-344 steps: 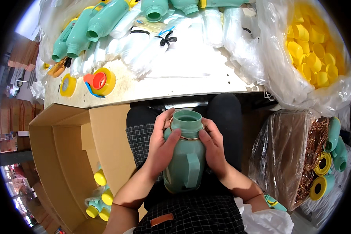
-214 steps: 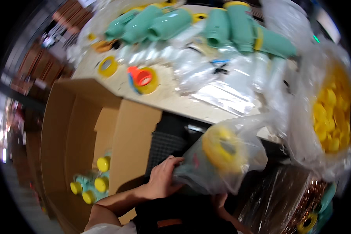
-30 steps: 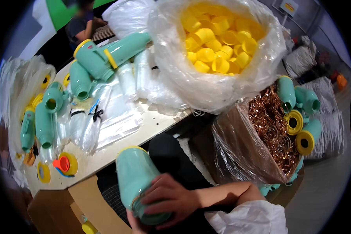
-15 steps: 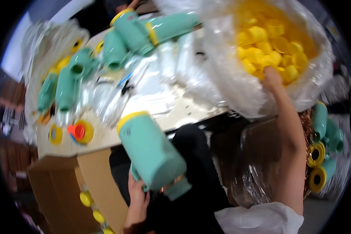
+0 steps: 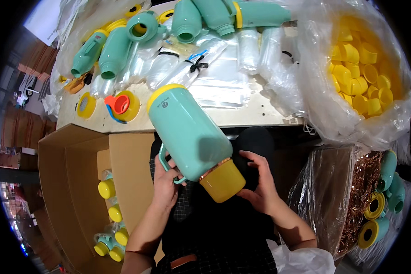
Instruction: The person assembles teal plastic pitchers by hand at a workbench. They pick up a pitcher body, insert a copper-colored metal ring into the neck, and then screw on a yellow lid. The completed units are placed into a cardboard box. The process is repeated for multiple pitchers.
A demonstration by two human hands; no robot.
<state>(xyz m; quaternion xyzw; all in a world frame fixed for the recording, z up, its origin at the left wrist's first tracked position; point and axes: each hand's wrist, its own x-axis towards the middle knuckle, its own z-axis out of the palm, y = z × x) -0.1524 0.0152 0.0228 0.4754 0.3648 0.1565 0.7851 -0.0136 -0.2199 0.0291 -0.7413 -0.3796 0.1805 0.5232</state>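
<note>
A large mint-green vacuum flask point(image 5: 187, 125) lies tilted above my lap, its yellow base rim pointing to the far left. My left hand point(image 5: 165, 185) is closed round its handle. On the flask's near right end sits a yellow cup lid point(image 5: 223, 181), with a thin copper-coloured band showing between lid and body. My right hand point(image 5: 262, 185) is beside that lid, fingers apart and curved. Its thumb tip is close to the lid's edge; whether it touches I cannot tell.
Several green flask bodies point(image 5: 214, 17) and clear plastic sleeves point(image 5: 249, 50) lie on the table point(image 5: 274, 107). A plastic bag point(image 5: 315, 82) of yellow cup lids stands right. Capped flasks fill part of the carton point(image 5: 73, 182) at left; copper-coloured rings point(image 5: 358, 201) are heaped at right.
My right hand has come back from the bag of lids to the flask. The flask's bare neck now carries a yellow cup lid. The view has shifted, with the table lying higher.
</note>
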